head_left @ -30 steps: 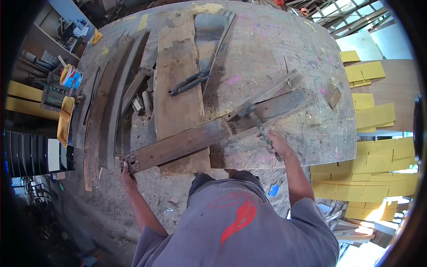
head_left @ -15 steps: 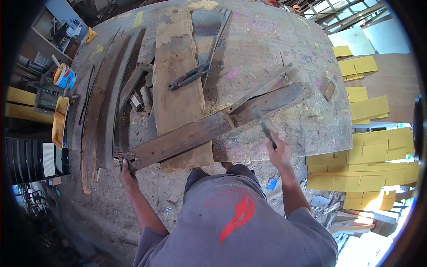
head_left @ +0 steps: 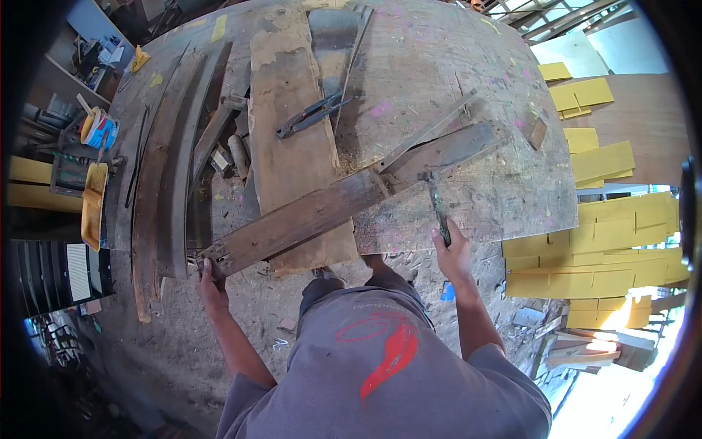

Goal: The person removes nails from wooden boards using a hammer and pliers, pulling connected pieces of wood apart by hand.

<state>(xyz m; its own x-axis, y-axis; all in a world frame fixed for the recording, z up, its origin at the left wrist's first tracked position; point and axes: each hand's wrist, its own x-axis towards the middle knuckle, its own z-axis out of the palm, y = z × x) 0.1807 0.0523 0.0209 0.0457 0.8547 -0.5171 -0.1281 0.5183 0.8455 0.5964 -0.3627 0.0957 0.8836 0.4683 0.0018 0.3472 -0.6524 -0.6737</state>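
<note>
A long, worn wooden plank [head_left: 307,212] lies slantwise over the workbench, its near left end jutting past the front edge. My left hand [head_left: 212,284] grips that end, thumb on top. In my right hand [head_left: 455,256] is a hammer [head_left: 437,203], held by its handle, with the head close to the plank's right-hand part. A thin wooden strip [head_left: 428,132] runs off at an angle from the plank's far side. Beneath the plank lies a wide, stained board [head_left: 289,139], and a pair of pincers [head_left: 313,117] rests on that board.
The workbench [head_left: 512,190] is paint-spotted. Long planks [head_left: 164,161] and short wood pieces [head_left: 238,154] lie at its left. A small wood block [head_left: 537,134] sits at the right. Beyond the left edge are a yellow tray [head_left: 93,205] and a paint bucket [head_left: 100,129]; yellow panels [head_left: 585,249] lie right.
The hammer has come down slightly, and its head, blurred before, now shows clearly beside the plank. My left hand keeps its hold on the plank's end. The view has shifted slightly.
</note>
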